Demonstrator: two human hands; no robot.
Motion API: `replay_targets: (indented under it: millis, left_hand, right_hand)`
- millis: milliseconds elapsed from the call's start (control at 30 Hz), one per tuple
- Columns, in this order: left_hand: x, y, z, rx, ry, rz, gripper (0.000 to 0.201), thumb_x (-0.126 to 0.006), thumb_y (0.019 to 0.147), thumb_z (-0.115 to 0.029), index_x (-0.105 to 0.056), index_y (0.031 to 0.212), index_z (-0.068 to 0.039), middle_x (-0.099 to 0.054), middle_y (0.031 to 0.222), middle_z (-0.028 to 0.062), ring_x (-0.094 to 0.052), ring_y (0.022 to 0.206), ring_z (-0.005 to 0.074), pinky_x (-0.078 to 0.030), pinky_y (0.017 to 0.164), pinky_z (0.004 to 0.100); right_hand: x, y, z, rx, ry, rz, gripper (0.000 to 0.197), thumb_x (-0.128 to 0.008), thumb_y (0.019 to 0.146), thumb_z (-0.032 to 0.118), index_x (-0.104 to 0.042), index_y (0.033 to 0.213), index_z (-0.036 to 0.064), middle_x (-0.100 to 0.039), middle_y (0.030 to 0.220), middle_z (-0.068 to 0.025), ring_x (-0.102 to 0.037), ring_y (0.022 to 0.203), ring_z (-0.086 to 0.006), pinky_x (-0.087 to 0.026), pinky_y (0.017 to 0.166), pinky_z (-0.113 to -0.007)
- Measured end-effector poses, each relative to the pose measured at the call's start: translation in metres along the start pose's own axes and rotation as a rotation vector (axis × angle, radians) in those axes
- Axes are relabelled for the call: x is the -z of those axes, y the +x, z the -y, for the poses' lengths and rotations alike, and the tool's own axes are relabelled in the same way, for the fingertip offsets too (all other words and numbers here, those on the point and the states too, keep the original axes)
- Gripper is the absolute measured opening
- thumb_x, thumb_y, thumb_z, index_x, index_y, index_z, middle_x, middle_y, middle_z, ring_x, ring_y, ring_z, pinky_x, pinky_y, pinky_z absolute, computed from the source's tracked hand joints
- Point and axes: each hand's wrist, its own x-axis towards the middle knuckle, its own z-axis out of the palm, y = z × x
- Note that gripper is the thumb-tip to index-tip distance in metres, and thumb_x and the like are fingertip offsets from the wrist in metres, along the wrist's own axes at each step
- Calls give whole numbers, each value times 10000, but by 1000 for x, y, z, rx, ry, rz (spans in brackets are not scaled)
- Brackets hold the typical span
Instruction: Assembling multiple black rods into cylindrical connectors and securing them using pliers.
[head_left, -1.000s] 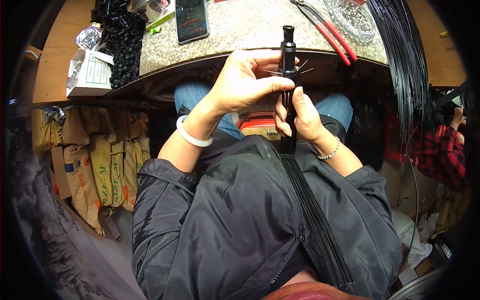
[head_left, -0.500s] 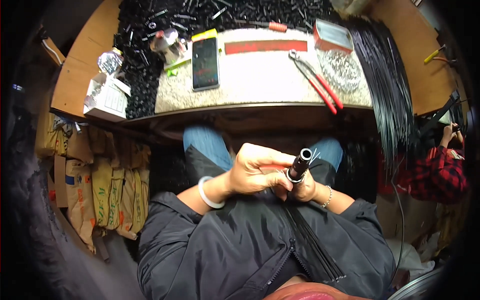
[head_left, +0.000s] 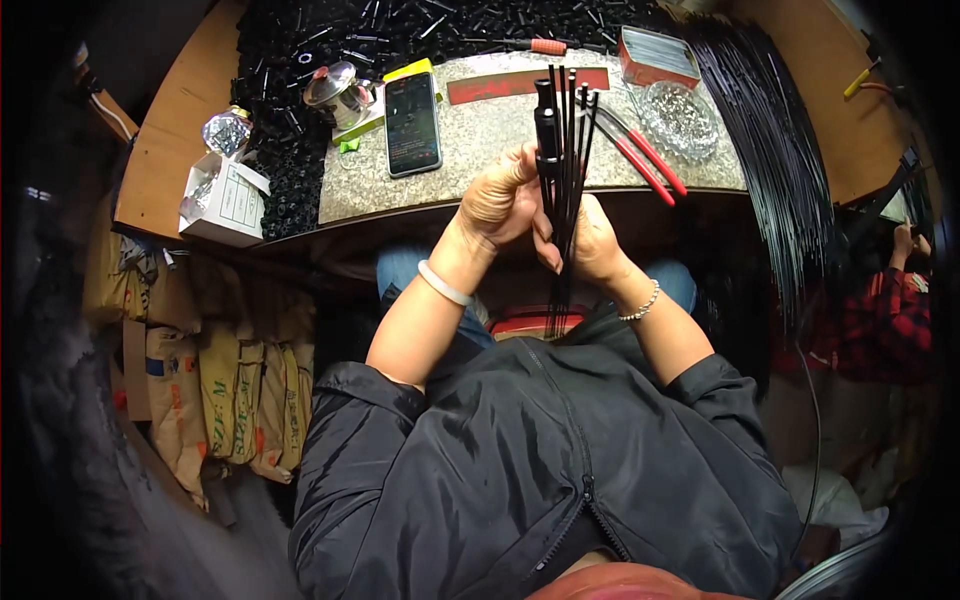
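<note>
Above the near edge of the table, my left hand (head_left: 492,205) is closed on a black tube (head_left: 546,125) that stands nearly upright with a stepped top end. Several thin black rods (head_left: 571,150) rise beside the tube, spreading slightly at their tips, and their lower ends hang below my hands. My right hand (head_left: 598,245) is closed around the rods on the right side; its fingertips are partly hidden behind them. A white bangle circles my left wrist and a beaded bracelet my right. Behind the rods lie pliers (head_left: 650,165) with red handles.
A phone (head_left: 413,125), a red strip (head_left: 490,86), a glass dish (head_left: 678,120) and a box (head_left: 658,58) lie on the speckled mat (head_left: 365,195). Black small parts (head_left: 300,35) heap along the back; long rods (head_left: 770,150) overhang at right. Another person's sleeve (head_left: 890,320) shows far right.
Both hands have moved up and forward from my chest to the table edge. The tube, which was tilted toward me, now stands upright, with the rods pointing up beside it.
</note>
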Motion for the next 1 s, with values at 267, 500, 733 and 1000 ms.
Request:
replay_targets:
  millis: [267,500,733,1000]
  left_hand:
    - [-81,-26,15,-427,695,-379,652,-527,913,-351,-279,1363,51,-544,1186,184,-566,1063,218,-415,950,316]
    - [-94,-9,18,-407,1134,-730,248,-707,785,-36,-620,1006,38,-628,811,-10,-552,699,52,-455,633,199]
    - [-54,-19,12,-418,734,-566,222,-686,812,-104,-623,997,1,-669,896,81,-623,772,132,-499,747,259]
    - [-55,-17,17,-510,726,-549,213,-684,817,-96,-635,1000,2,-660,850,31,-596,728,81,-482,669,211]
  right_hand:
    - [-19,-7,-7,157,-221,-437,560,-302,952,501,-506,698,45,-491,536,-13,-453,447,-75,-367,420,-197]
    - [-33,-7,-28,416,-399,-573,466,-373,978,366,-530,762,-14,-488,537,-41,-451,525,-81,-388,470,-275]
    - [-33,-12,-19,375,128,-541,114,-622,868,82,-592,945,3,-614,887,2,-534,792,-42,-434,724,-191]
    - [-33,-9,-11,321,141,-545,115,-618,874,99,-636,917,-7,-635,861,7,-530,773,-28,-424,703,-178]
